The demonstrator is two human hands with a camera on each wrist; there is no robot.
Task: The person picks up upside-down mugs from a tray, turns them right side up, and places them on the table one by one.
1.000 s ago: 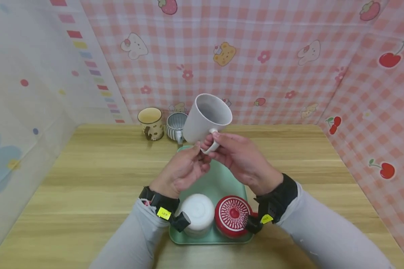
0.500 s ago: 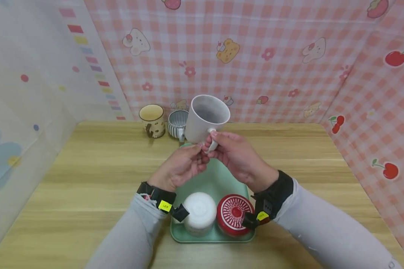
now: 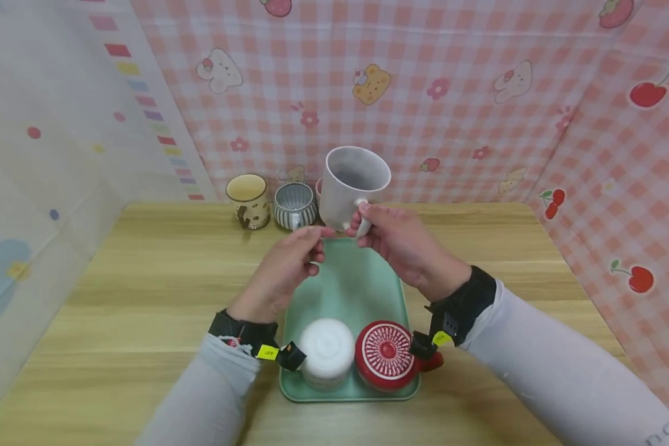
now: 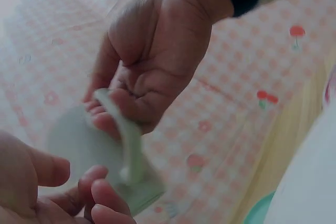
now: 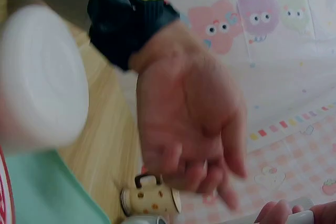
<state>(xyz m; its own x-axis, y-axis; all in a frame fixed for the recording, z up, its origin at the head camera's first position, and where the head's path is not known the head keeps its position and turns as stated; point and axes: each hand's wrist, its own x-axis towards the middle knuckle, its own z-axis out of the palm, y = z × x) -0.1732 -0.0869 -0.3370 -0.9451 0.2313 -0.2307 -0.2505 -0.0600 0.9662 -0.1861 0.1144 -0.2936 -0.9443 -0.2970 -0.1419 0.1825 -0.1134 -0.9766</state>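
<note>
My right hand [image 3: 393,238] grips the white mug [image 3: 352,186] by its handle, fingers curled round it, holding the mug upright in the air above the far end of the green tray [image 3: 350,291]. My left hand [image 3: 287,269] is just beside the mug, fingers loosely bent and holding nothing; its fingertips sit near the mug's base without clear contact. On the tray's near end stand an upturned white cup [image 3: 327,350] and an upturned red cup [image 3: 386,355], side by side. At the far edge of the bench [image 3: 145,279] stand a cream mug [image 3: 248,199] and a striped mug [image 3: 294,205].
</note>
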